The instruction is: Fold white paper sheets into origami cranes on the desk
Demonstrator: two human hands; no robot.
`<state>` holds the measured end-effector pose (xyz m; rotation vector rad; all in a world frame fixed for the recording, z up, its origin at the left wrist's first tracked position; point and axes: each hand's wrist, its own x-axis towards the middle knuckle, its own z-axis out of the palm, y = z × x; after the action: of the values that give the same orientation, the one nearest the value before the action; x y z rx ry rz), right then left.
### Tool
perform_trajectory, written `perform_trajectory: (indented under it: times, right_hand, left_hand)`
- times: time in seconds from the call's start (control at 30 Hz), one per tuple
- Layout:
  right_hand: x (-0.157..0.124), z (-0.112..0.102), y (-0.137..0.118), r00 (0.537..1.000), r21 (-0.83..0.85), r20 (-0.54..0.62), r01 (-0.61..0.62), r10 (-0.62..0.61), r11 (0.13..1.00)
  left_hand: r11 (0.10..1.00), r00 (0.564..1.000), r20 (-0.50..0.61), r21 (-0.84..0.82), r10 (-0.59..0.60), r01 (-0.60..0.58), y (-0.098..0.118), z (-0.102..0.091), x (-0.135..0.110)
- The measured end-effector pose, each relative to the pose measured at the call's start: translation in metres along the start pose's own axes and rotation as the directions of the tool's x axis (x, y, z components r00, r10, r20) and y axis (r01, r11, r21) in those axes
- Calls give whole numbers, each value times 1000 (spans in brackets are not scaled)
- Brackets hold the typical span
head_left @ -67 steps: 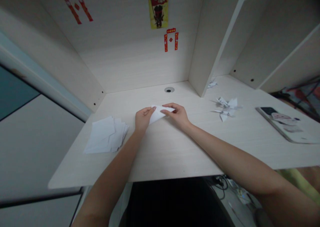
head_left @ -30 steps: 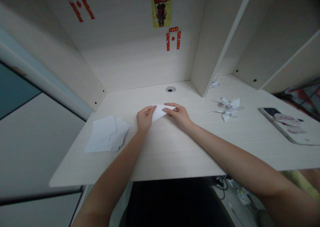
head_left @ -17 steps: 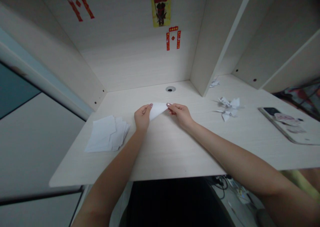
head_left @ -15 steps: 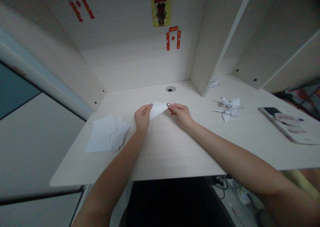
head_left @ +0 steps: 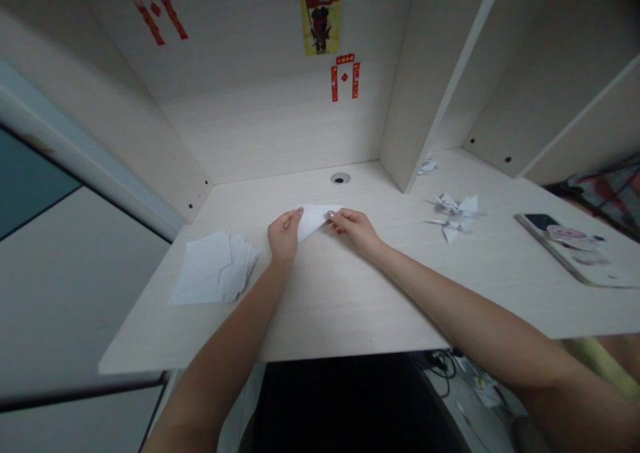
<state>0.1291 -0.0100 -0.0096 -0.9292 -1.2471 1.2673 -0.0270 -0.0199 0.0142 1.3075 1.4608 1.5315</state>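
Note:
A white sheet of paper (head_left: 311, 220), folded into a triangle, is held just above the desk between my two hands. My left hand (head_left: 284, 234) pinches its left corner, thumb on top and fingers curled behind. My right hand (head_left: 356, 230) is closed with thumb and fingertips on the paper's lower right edge, short of the right tip. To the left of my left hand lies a loose stack of white paper squares (head_left: 213, 268). Several folded white paper figures (head_left: 454, 214), which look like cranes, rest on the desk to the right of my right hand.
A white phone (head_left: 575, 250) in a decorated case lies at the right of the desk (head_left: 350, 306). A vertical divider panel (head_left: 423, 93) stands behind my right hand. The back wall bears red and yellow stickers, above a round cable hole (head_left: 341, 179).
My right hand has slid slightly left along the paper's edge, away from the right tip, which now shows beyond the fingers. My left hand keeps its pinch.

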Motion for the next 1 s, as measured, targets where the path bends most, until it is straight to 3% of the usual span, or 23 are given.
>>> perform_trajectory:
  times: [0.2, 0.4, 0.63, 1.0]
  right_hand:
    - [-5, 6, 4, 998, -152, 46, -42, 50, 987]
    - [-9, 8, 1, 998, -200, 67, -9, 23, 980]
    - [-8, 7, 3, 996, -233, 7, -88, 93, 969]
    - [-6, 5, 3, 1000, -267, -9, 6, -9, 964]
  left_hand:
    - [999, 996, 84, -35, 36, -33, 3, 5, -9]
    - [998, 997, 58, -47, 52, -49, 2, 6, -9]
    - [995, 999, 17, -82, 52, -50, 0, 8, -10]
    - [992, 999, -9, -120, 33, -34, 5, 8, -8]
